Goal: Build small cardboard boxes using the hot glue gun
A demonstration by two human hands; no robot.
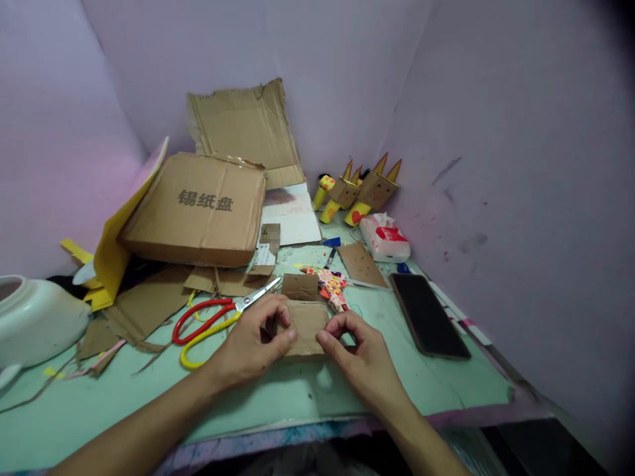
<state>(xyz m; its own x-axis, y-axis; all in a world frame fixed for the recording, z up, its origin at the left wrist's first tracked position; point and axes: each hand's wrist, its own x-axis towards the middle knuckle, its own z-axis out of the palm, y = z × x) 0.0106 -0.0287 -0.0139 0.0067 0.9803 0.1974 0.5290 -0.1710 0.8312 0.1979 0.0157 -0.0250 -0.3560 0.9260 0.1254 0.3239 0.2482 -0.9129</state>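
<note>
A small rectangular piece of cardboard (305, 327) is held just above the table's front part, between my two hands. My left hand (260, 334) pinches its left edge with thumb and fingers. At the right edge, my right hand (354, 340) grips it the same way. Behind it lies another small cardboard piece (299, 287), partly covered by the held one. Scissors (233, 316) with one red and one yellow handle lie left of my left hand, blades pointing away to the right. A colourful patterned object (331, 284) is just beyond the cardboard.
A closed cardboard box (198, 211) sits on scraps at the back left, before a large cardboard sheet (243, 129). Decorated cardboard figures (372, 192) stand at the back right. A tissue pack (385, 241) and a phone (429, 316) lie to the right. A white pot (37, 320) is far left.
</note>
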